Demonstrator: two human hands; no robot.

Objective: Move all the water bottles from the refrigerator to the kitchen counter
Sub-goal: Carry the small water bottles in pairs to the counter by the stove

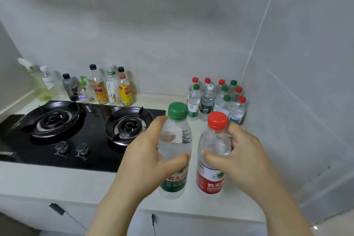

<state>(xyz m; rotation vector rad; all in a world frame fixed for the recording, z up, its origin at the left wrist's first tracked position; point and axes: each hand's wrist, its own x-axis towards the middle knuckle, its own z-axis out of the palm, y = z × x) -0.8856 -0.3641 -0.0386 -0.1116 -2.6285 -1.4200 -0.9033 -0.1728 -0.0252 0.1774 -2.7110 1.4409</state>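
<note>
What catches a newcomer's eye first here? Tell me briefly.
Two hands fill the foreground: the left hand grips a green-capped bottle, the right hand a red-capped bottle, both upright at the counter. Behind them a cluster of water bottles stands in the corner, and a black stove lies to the left.

Twelve clear plastic water bottles (193, 101) at centre right: six red-capped bottles (217, 119), five green-capped bottles (177, 110), one white-capped bottle (210, 87). At left: two round black gas burners (128, 125), two metal knobs (61, 147).

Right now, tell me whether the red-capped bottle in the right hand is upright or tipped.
Upright. The red-capped bottle has its cap on top and body near vertical, gripped by the right hand.
</note>
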